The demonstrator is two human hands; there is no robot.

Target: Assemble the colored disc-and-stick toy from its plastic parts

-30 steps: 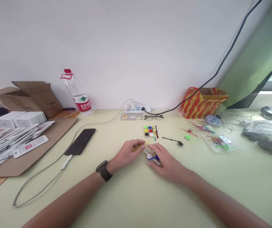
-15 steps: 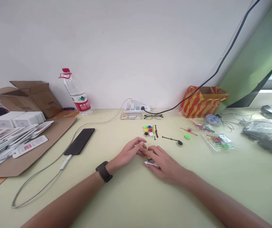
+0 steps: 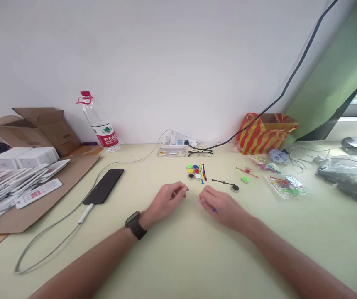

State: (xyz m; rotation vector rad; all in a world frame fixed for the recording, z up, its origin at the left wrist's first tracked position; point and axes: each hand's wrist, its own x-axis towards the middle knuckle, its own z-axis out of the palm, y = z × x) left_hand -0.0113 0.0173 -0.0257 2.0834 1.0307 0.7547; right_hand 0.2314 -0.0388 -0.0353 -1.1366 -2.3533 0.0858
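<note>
My left hand (image 3: 169, 200) is closed, thumb and forefinger brought together; whatever may be in that pinch is too small to name. To its right, my right hand (image 3: 223, 206) is curled, with part of a small blue plastic piece (image 3: 214, 210) sticking out beneath its fingers. The hands are apart. Beyond them lie several small coloured discs, among them a red disc (image 3: 196, 170) and a white disc (image 3: 197, 176). Thin arrow-like sticks (image 3: 204, 172) lie beside the discs. Farther right are a black stick (image 3: 222, 181), a black disc (image 3: 235, 188) and a green disc (image 3: 245, 179).
Bagged plastic parts (image 3: 287, 187) and a striped bag (image 3: 264, 133) are at right. Glasses (image 3: 200, 153) and a power strip (image 3: 178, 143) sit near the wall. A charging phone (image 3: 104, 186), a bottle (image 3: 105, 131) and white tags (image 3: 38, 193) are at left.
My hands have separated, the right one moving right and curling up. The white arrow and the yellow and blue parts under its fingers are out of sight, except for a blue bit.
</note>
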